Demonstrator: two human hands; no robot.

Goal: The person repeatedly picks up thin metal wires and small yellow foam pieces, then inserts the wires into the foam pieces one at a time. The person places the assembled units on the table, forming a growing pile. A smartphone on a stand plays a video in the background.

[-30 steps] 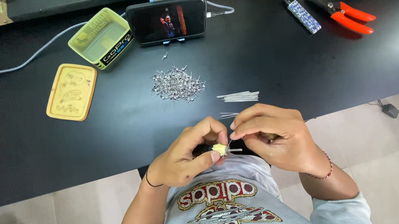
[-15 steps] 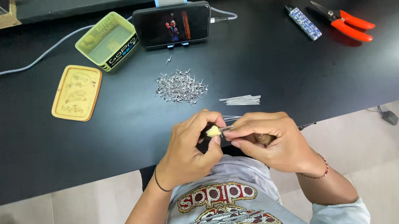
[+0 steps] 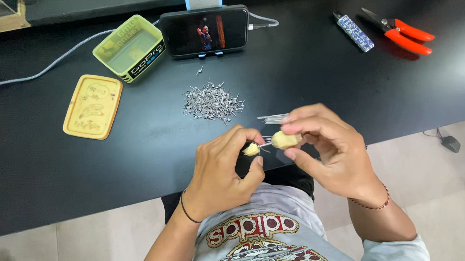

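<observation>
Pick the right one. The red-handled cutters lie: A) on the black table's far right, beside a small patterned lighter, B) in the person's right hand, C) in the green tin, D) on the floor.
A: the red-handled cutters rest on the black table at far right, next to the patterned lighter, away from both hands.

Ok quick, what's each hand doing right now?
Left hand: closed, pinching a small yellowish piece.
Right hand: closed, holding a larger yellowish piece in its fingertips.
</observation>
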